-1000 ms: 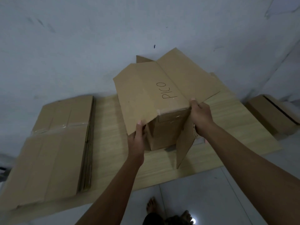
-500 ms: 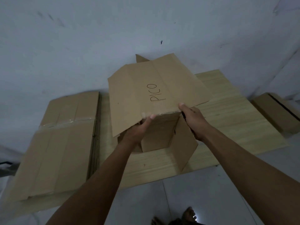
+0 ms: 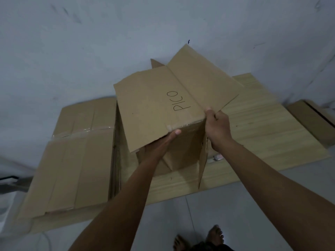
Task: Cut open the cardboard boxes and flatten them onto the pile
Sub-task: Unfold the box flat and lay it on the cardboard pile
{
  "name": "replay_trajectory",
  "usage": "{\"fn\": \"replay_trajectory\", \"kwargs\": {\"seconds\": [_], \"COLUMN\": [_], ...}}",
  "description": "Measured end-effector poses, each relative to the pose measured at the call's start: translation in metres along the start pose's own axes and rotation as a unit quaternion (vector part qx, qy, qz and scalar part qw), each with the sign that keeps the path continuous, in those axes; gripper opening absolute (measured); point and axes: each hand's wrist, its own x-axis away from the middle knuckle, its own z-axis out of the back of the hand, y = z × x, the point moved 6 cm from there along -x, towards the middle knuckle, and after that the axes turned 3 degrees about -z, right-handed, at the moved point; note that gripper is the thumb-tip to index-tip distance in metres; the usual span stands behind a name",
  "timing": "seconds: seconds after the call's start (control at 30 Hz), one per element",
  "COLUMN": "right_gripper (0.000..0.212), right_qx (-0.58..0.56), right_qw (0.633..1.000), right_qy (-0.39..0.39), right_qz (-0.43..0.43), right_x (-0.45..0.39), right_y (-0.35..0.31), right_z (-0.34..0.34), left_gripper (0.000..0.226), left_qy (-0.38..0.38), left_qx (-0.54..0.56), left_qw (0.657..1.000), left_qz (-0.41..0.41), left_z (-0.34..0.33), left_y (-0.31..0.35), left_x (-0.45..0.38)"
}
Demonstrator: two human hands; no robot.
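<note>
Nearest, bare feet (image 3: 199, 240) stand on the tiled floor (image 3: 235, 214). Just beyond, both hands hold the cardboard box (image 3: 159, 109) marked "PICO" above the wooden board (image 3: 262, 127). The left hand (image 3: 159, 144) reaches under the near flap, its fingers straight and its thumb along the taped edge, supporting it from below. The right hand (image 3: 217, 125) pinches the box's right corner, thumb on top. The box's flaps hang loose, so it looks cut open but not yet collapsed; it still has depth. To the left, the pile (image 3: 72, 151) of flattened boxes lies on the floor, touching the board. Farther right, against the wall, another box (image 3: 311, 120) sits unflattened, so that, I judge, is work remaining.
</note>
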Motion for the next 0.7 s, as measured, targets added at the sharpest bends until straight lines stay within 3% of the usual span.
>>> {"fn": "replay_trajectory", "kwargs": {"seconds": [0.07,0.2,0.27,0.37,0.5,0.57,0.63,0.7], "right_gripper": [0.046,0.048,0.054,0.056,0.051,0.038,0.028,0.026], "right_qx": [0.032,0.099,0.119,0.151,0.206,0.253,0.349,0.472], "right_qw": [0.999,0.994,0.992,0.988,0.972,0.957,0.931,0.876], "right_qy": [0.008,0.005,0.003,-0.022,-0.113,-0.141,-0.097,-0.034], "right_qz": [0.023,0.038,0.037,0.031,0.009,0.019,0.053,0.092], "right_x": [0.003,0.01,0.012,0.016,0.023,0.027,0.032,0.04], "right_y": [0.0,0.009,0.013,0.011,0.004,0.003,-0.004,-0.013], "right_z": [-0.005,-0.015,-0.018,-0.017,-0.015,-0.011,0.0,0.01], "left_gripper": [0.08,0.093,0.095,0.082,0.081,0.083,0.075,0.067], "left_qy": [0.099,0.206,0.249,0.315,0.341,0.347,0.348,0.347], "left_qx": [0.041,0.052,0.038,0.048,0.002,-0.022,-0.027,-0.009], "left_qw": [0.994,0.974,0.965,0.948,0.94,0.936,0.935,0.936], "left_qz": [-0.027,-0.076,-0.069,-0.021,0.019,0.05,0.056,0.058], "left_z": [0.02,0.058,0.071,0.081,0.089,0.093,0.094,0.092], "left_y": [-0.009,-0.024,-0.033,-0.032,-0.022,-0.022,-0.022,-0.019], "left_x": [0.008,0.018,0.021,0.039,0.045,0.044,0.046,0.049]}}
